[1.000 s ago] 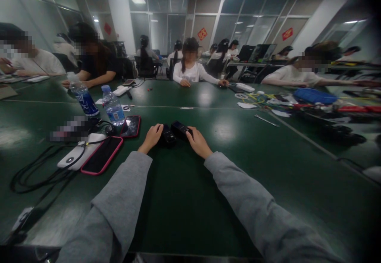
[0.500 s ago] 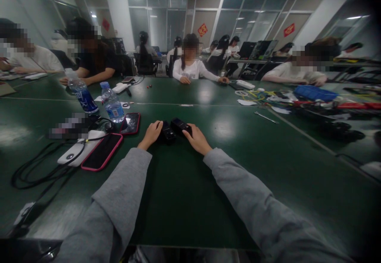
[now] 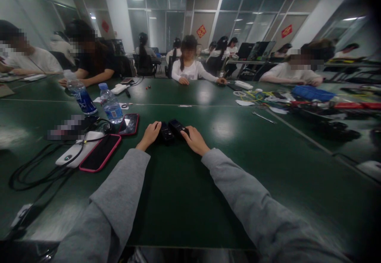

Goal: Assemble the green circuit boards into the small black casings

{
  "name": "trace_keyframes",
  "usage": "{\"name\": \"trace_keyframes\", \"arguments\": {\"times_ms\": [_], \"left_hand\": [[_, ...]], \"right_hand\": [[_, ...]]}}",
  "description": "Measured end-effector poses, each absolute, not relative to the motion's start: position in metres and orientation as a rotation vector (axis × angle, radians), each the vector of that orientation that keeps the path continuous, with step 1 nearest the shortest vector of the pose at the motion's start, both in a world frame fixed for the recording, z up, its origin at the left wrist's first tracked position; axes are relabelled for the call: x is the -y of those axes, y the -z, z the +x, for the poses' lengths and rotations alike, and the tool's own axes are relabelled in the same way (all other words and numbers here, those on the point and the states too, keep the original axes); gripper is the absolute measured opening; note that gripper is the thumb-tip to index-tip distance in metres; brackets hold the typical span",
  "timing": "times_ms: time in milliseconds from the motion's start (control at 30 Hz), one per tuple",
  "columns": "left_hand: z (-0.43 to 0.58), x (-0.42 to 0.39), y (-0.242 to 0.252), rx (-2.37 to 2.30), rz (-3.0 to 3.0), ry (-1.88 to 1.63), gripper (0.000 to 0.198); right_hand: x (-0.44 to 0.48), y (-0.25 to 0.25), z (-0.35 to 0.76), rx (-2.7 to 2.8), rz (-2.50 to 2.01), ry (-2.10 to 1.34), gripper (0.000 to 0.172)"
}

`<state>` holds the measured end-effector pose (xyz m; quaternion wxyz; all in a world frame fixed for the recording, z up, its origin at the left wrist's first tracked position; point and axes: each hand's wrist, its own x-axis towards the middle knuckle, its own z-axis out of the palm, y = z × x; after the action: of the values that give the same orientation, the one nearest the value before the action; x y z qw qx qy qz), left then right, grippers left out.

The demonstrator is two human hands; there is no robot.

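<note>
Two small black devices lie side by side on the green table (image 3: 184, 199) in front of me. My left hand (image 3: 149, 135) curls around the left black device (image 3: 166, 132). My right hand (image 3: 193, 140) is closed on the near end of the right black device (image 3: 176, 125), whose far end tilts up a little. Both my arms, in grey sleeves, reach forward across the table.
To my left lie a pink-cased phone (image 3: 99, 157), a second phone (image 3: 129, 124), a white power bank (image 3: 74, 155), black cables (image 3: 32, 175) and two water bottles (image 3: 110, 105). Several people sit around the table. Tools, wires and a blue tray (image 3: 312, 93) are at the far right.
My hands and the two black devices have barely moved. The view has shifted slightly.
</note>
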<state>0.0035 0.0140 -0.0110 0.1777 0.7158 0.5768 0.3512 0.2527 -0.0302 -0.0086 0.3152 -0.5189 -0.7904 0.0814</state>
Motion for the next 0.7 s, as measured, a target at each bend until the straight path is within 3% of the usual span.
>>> {"name": "trace_keyframes", "arguments": {"times_ms": [700], "left_hand": [[0.0029, -0.0108, 0.0088, -1.635, 2.006, -0.987, 0.045]], "right_hand": [[0.0384, 0.0036, 0.2501, 2.114, -1.246, -0.291, 0.064]]}}
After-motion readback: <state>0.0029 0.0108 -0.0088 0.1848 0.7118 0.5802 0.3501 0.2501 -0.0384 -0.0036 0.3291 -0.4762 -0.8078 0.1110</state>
